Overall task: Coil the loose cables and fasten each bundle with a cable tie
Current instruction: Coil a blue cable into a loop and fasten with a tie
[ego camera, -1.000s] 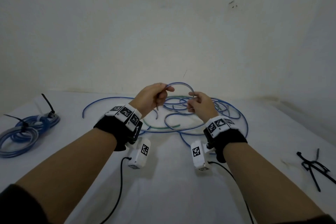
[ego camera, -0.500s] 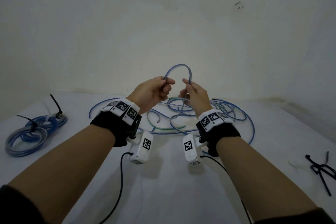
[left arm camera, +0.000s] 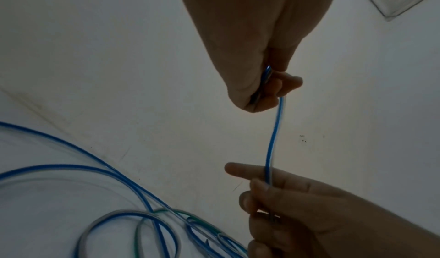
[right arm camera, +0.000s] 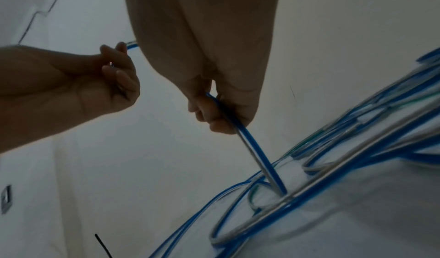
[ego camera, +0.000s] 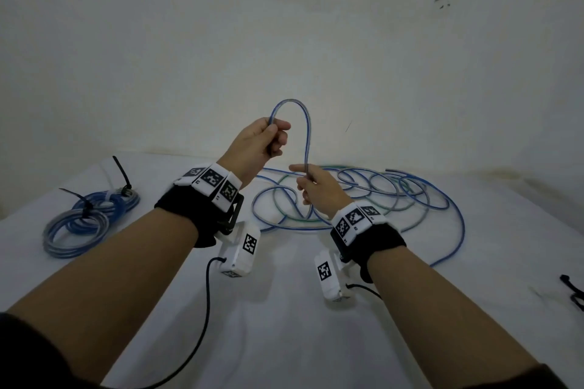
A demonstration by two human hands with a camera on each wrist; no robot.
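Note:
A blue-and-clear cable (ego camera: 306,133) arches up between my hands above the white table (ego camera: 284,309). My left hand (ego camera: 268,139) grips one end of the arch near the cable's tip, seen close in the left wrist view with the left hand (left arm camera: 266,89) curled round the cable (left arm camera: 273,134). Lower and to the right, my right hand (ego camera: 308,181) pinches the cable's other leg; the right hand (right arm camera: 221,111) has the cable (right arm camera: 252,149) running down out of it into the loose tangle (ego camera: 379,196) of blue and green cables on the table.
Two coiled blue bundles (ego camera: 85,218) fastened with black cable ties (ego camera: 121,172) lie at the left. Loose black cable ties (ego camera: 573,290) lie at the right edge. A pale wall stands close behind the table. Black sensor wires (ego camera: 205,309) hang from my wrists.
Both hands have lifted the cable off the tangle. The arch has grown taller, my left hand has risen, and my right hand has slid down along the cable.

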